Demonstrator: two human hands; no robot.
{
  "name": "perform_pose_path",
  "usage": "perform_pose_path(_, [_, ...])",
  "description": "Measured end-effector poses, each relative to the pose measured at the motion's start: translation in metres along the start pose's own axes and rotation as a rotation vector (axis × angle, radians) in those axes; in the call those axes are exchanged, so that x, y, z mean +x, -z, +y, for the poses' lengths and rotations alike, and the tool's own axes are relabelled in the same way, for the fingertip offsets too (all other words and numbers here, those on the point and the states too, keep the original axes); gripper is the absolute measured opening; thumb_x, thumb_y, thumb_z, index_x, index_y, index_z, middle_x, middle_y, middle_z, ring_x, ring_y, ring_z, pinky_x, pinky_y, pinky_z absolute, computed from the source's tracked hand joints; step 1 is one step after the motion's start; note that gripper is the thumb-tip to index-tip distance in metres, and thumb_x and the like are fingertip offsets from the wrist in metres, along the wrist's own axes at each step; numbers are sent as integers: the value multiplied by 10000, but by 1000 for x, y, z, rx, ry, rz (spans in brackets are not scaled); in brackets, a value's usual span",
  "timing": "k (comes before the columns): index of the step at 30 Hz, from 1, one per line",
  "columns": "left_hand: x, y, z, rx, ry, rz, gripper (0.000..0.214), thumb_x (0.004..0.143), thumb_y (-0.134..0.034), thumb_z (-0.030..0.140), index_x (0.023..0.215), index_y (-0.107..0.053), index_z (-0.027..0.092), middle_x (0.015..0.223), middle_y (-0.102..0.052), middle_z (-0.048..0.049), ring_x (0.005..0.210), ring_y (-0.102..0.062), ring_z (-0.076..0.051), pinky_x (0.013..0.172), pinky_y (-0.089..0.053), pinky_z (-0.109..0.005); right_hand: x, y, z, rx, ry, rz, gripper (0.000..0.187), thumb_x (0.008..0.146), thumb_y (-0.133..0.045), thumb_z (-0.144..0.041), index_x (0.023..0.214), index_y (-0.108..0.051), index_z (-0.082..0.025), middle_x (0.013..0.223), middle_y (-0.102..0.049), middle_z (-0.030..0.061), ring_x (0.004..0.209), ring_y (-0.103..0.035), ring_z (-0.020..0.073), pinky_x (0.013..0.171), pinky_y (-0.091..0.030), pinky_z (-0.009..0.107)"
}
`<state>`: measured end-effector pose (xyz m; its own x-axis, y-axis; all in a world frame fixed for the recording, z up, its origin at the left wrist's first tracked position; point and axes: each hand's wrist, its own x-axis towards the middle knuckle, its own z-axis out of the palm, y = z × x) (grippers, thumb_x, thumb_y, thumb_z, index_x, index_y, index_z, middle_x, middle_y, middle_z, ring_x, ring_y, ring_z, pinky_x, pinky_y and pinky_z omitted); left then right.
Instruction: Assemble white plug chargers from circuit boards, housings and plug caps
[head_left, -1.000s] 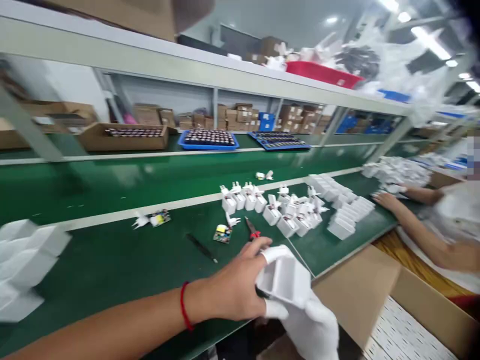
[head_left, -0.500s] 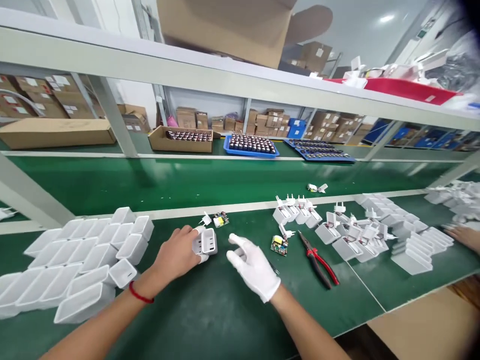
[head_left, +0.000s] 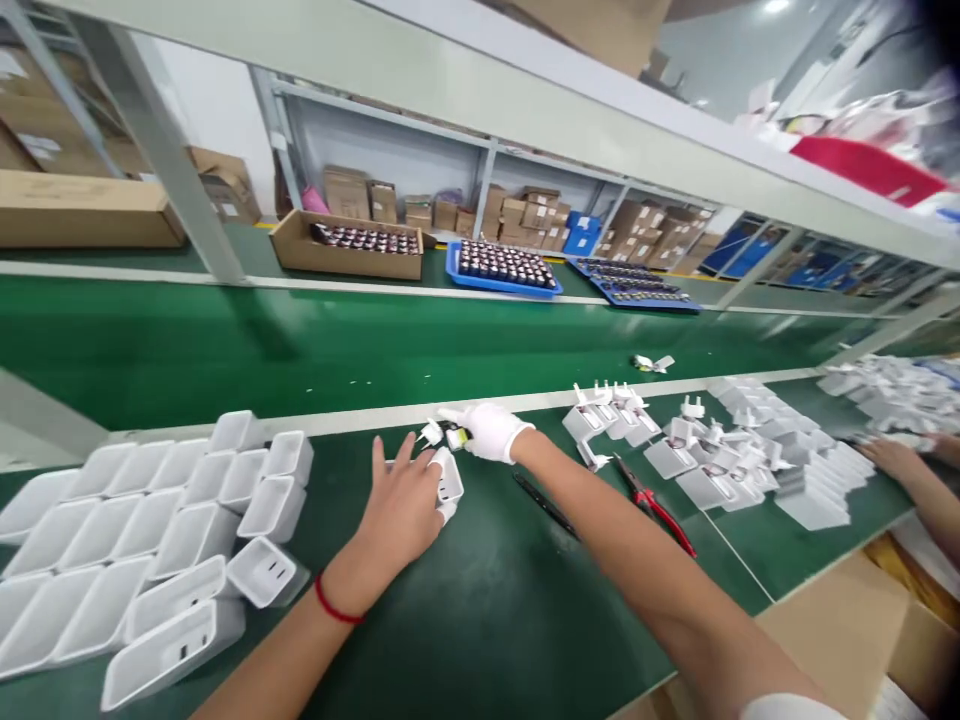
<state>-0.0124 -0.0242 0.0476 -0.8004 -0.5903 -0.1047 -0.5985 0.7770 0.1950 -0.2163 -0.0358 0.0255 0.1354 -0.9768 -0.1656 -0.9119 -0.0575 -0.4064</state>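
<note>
My left hand, with white covers on some fingertips and a red cord at the wrist, grips a white plastic charger case just above the green bench. In the white glove, my right hand reaches forward, its fingers closed on a small circuit board that has a yellow part. A white plug piece lies right beside that board. Under my right forearm is a black, thin tool, partly covered. Red-handled pliers lie further right, their near handle hidden by the forearm.
Rows of white cases stand at the left. Cases with plugs stand at the right, near another person's hand. Behind are a blue tray and a cardboard box of parts. A shelf beam crosses overhead.
My right hand has moved forward from the open bench to the circuit board and closed on it. My left hand still holds the case, now tilted slightly. The view has shifted.
</note>
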Motion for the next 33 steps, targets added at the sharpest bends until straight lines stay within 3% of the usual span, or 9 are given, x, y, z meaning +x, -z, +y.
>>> perform_pose_path(3, [1, -1, 0, -13, -33, 53, 284, 720, -575, 91, 988, -654, 139, 1309, -613, -138, 1453, -257, -384, 1166, -7, -723, -5, 0, 9, 87, -44, 88, 511, 753, -726, -169, 1250, -606, -149, 1182, -639, 135, 1147, -582, 329, 1025, -408, 589])
perform_pose_path(6, [-1, 1, 5, -39, -82, 101, 215, 726, -567, 76, 917, -645, 135, 1297, -607, -142, 1470, -221, -365, 1210, 17, -652, -28, -3, 21, 309, -89, 225, 572, 775, -724, -282, 1304, -552, -150, 1121, -656, 138, 1087, -614, 309, 993, -450, 545])
perform_pose_path(9, [-3, 1, 18, -134, -83, 133, 271, 758, -575, 105, 1027, -604, 122, 1402, -500, -162, 1431, -324, -340, 1213, -264, -527, -69, -11, 26, 588, -101, 337, 691, 908, -519, -479, 1491, -293, -185, 1125, -659, 138, 975, -672, 258, 866, -546, 469])
perform_pose_path(11, [-2, -2, 30, -380, -34, 175, 451, 778, -600, 163, 1218, -503, 143, 1402, -472, -151, 1278, -520, -307, 1056, -488, -455, -98, -15, 20, 812, -74, 427, 715, 942, -374, -582, 1525, -178, -218, 1153, -645, 132, 950, -684, 245, 832, -565, 468])
perform_pose_path(15, [8, -9, 51, -922, -47, 227, 509, 766, -664, 244, 1230, -455, 231, 1256, -504, -66, 1093, -608, -223, 974, -533, -375, -141, -16, 0, 1420, 34, 727, 824, 782, -695, -557, 1468, -352, -255, 1064, -672, 71, 1061, -647, 280, 982, -491, 514])
perform_pose_path(20, [19, -10, 57, -1006, -158, 217, 556, 745, -717, 227, 1243, -478, 291, 1287, -486, -36, 1162, -543, -217, 1025, -471, -363, -167, -10, -20, 1562, -45, 855, 763, 715, -807, -489, 1379, -505, -265, 1134, -676, 86, 1094, -634, 303, 1008, -471, 535])
perform_pose_path(24, [22, -13, 57, -1126, -25, 119, 631, 623, -854, 307, 1129, -482, 247, 1161, -585, -53, 1099, -585, -270, 950, -503, -397, -176, -10, -28, 1660, 2, 884, 714, 716, -812, -374, 1364, -526, -287, 1224, -642, 88, 1121, -619, 280, 1005, -498, 478])
perform_pose_path(29, [25, -19, 64, -1716, 225, -176, 721, 550, -910, 397, 1064, -440, 212, 894, -649, -19, 736, -670, -225, 623, -599, -374, -172, -17, -33, 1759, 19, 874, 580, 810, -712, -325, 1359, -528, -293, 1240, -624, 78, 1053, -643, 219, 972, -533, 397])
perform_pose_path(33, [20, -19, 64, -2051, 92, -428, 580, 642, -883, 393, 1031, -513, 175, 1109, -660, -102, 1018, -678, -321, 830, -610, -473, -168, -19, -37, 1676, -8, 952, 540, 811, -708, -336, 1324, -544, -292, 1264, -592, 81, 1144, -605, 281, 1051, -473, 510])
